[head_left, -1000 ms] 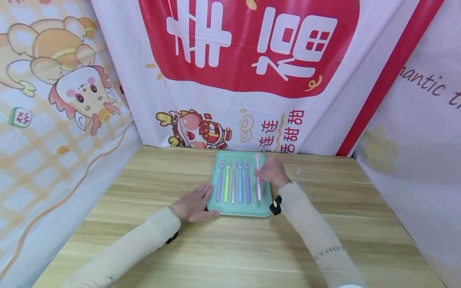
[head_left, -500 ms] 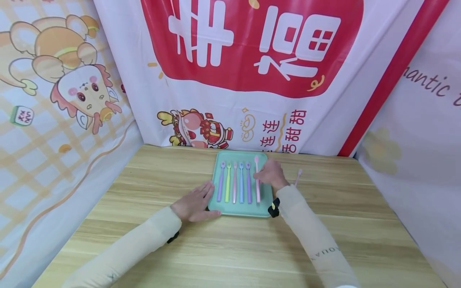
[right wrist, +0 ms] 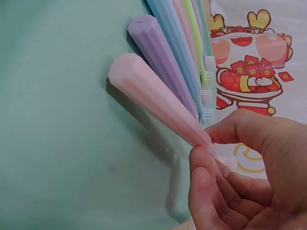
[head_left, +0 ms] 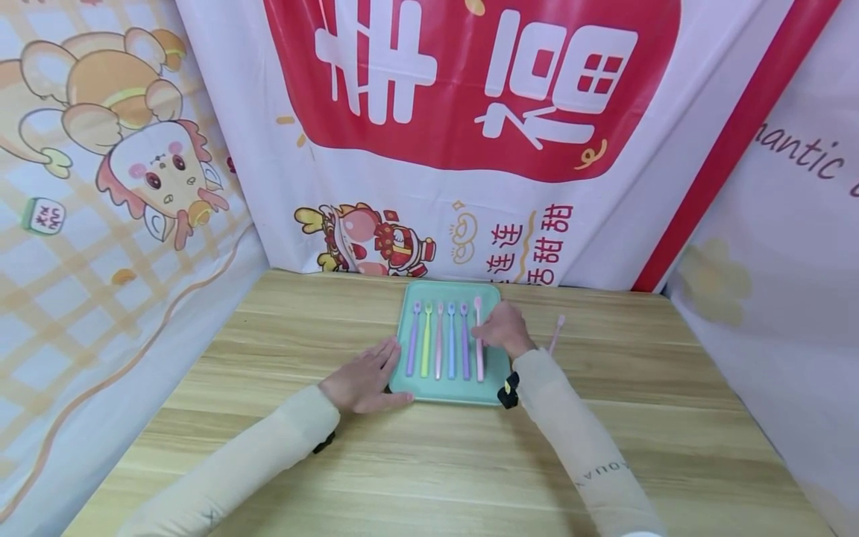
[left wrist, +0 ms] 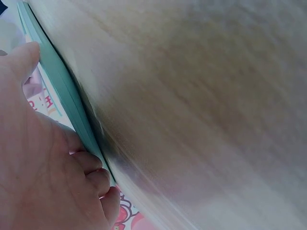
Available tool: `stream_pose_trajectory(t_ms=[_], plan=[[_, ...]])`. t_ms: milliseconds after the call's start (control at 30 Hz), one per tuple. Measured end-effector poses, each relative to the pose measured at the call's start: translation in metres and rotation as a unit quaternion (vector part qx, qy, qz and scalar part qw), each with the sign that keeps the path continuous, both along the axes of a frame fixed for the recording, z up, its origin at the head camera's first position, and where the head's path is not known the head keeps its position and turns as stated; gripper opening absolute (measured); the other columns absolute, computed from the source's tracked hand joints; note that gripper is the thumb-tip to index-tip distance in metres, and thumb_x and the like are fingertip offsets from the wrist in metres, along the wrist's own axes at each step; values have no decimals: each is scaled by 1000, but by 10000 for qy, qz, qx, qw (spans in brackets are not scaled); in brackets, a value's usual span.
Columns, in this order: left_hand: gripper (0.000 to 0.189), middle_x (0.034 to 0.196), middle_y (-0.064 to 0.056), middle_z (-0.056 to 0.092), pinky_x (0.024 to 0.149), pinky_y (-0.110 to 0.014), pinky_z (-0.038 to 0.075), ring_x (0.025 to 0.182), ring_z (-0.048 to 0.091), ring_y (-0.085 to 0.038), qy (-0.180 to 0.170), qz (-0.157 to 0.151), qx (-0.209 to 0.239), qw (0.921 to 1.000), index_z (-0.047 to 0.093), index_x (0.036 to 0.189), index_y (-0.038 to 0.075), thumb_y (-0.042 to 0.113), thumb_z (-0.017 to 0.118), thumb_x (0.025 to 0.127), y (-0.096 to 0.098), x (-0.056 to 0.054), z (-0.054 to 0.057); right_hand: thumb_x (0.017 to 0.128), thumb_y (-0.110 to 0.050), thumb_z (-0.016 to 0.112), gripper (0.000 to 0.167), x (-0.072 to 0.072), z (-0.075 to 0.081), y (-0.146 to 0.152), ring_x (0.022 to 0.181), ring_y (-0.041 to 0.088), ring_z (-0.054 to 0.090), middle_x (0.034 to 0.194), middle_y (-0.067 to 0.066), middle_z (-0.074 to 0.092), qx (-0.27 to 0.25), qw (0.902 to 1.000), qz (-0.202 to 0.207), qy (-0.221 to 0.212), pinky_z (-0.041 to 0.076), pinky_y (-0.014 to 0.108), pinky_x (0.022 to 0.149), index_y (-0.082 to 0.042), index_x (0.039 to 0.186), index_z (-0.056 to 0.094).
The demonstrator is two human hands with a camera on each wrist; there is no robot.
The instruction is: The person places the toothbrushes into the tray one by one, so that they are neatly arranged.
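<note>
My right hand (head_left: 505,328) pinches a pink toothbrush (head_left: 479,364) between thumb and fingers over the right part of a mint-green tray (head_left: 443,395). In the right wrist view the toothbrush's handle (right wrist: 153,98) casts a shadow on the tray. To its left lie a purple toothbrush (head_left: 466,350), a blue one (head_left: 452,350), a pink one (head_left: 439,350), a yellow-green one (head_left: 426,350) and another purple one (head_left: 412,350), in a row, heads away from me. My left hand (head_left: 362,379) rests at the tray's left edge, fingers extended; its thumb touches the near left corner.
On the wooden table (head_left: 604,447), right of the tray, lies one more pink toothbrush (head_left: 560,324), partly hidden by my right arm. A printed cloth (head_left: 456,171) hangs behind the table's far edge, with more cloths at both sides.
My right hand has brought the pink toothbrush slightly toward me and left, closer beside the purple one. The left hand stays at the tray's edge.
</note>
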State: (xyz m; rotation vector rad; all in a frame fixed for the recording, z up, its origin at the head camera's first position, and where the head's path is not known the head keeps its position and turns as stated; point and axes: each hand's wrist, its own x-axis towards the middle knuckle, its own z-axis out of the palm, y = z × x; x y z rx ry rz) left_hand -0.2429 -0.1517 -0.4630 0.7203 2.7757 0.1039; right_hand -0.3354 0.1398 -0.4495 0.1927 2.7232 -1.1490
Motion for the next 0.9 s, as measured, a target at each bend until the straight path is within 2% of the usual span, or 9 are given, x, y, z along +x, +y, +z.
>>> stream_pose_trajectory(t_ms=[367, 900], plan=[[103, 178, -17, 10, 135, -49, 21, 167, 12, -33, -14, 8, -19, 10000, 17, 168, 1, 76, 42, 101, -1, 0, -2, 88, -17, 83, 23, -4, -5, 0, 67, 20, 72, 79, 10, 77, 41, 10000, 39, -51, 58, 29, 60, -8, 78, 65], [104, 178, -19, 10, 135, -50, 21, 167, 11, -34, -66, -80, 38, 9999, 17, 168, -1, 75, 41, 102, -1, -2, -2, 89, -20, 84, 19, -10, -12, -4, 60, 17, 69, 72, 8, 75, 270, 9995, 121, -137, 53, 25, 53, -7, 86, 70]])
